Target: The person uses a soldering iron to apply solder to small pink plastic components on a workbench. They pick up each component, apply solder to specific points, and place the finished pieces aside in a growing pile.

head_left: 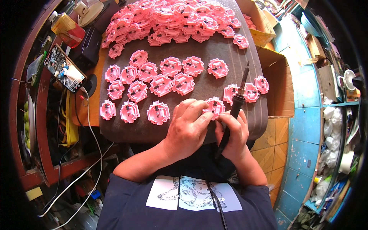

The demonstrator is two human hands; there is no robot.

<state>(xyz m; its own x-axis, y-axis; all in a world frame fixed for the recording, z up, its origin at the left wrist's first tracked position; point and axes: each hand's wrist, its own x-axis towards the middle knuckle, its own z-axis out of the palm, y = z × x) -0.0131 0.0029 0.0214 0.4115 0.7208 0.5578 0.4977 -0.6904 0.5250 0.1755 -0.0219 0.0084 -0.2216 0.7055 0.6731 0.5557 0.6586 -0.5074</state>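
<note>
Two hands at work, head cam: your L hand (187, 124), grip pinched on the L side of a pink part (215, 107), holds it over the near half of the tabletop (226, 51); contact beneath can't be told. Your R hand (235, 132) clasps a pen-shaped black tool (238, 100), prob. a soldering iron, tip up, thumb by the part's lower R edge. Best bet: pinch only the rim, hold it level & steady, and aim the tip clear of fingers and other pink parts (161, 85) nearby.
</note>
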